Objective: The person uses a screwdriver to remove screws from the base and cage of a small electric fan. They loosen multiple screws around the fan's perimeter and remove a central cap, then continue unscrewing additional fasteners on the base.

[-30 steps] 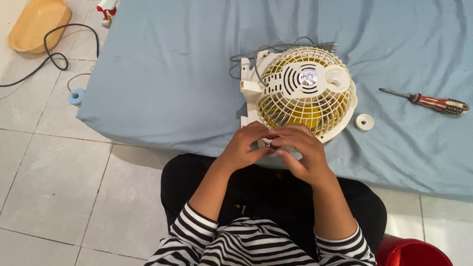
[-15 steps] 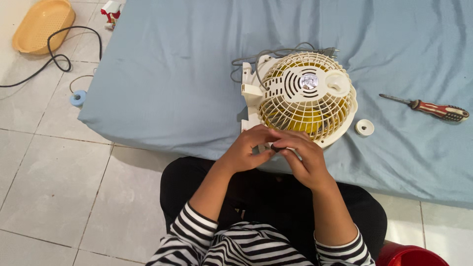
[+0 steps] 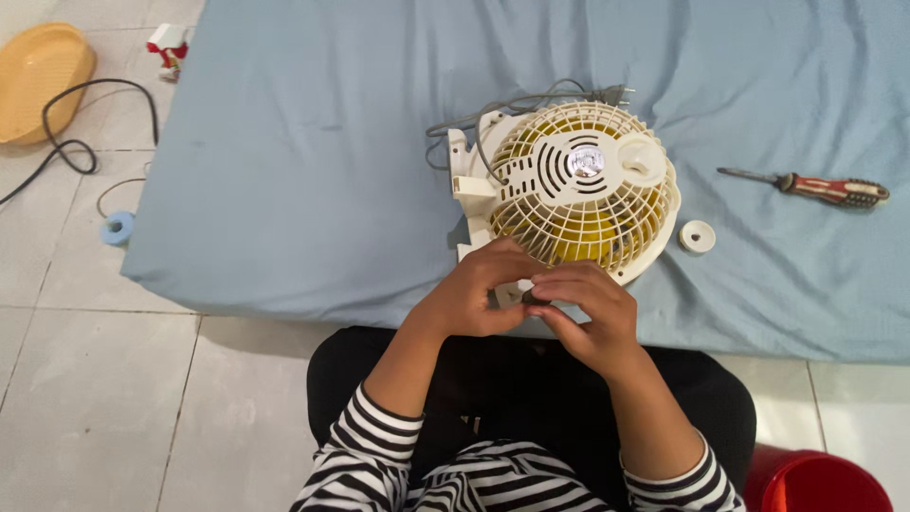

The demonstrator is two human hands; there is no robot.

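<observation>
Striped black-and-white sleeves frame the near edge of the view, above dark trousers, with a red bucket [image 3: 820, 484] at the near right corner on the tiled floor. Both hands meet just past the knees, at the near edge of the bed. The left hand [image 3: 474, 289] curls its fingers over the near rim of a cream fan [image 3: 569, 194], and the right hand [image 3: 588, 308] comes in from the right, its fingertips pressed together against the left hand's in a pinching grip on a small pale piece (too hidden to identify) at the fan's lower edge. The fan lies flat on a light blue sheet [image 3: 313, 171], grille up, with yellow blades showing through the cage and a shiny hub in the middle; its grey cord [image 3: 493, 109] loops off the far side and ends in a plug. Just right of the fan sits a small white round cap [image 3: 697, 236], and farther right a screwdriver [image 3: 815, 189] with a red handle lies well apart from both hands. Far left on the floor are a blue tape roll [image 3: 118, 228], a black cable [image 3: 76, 142] and a yellow basket [image 3: 33, 81].
</observation>
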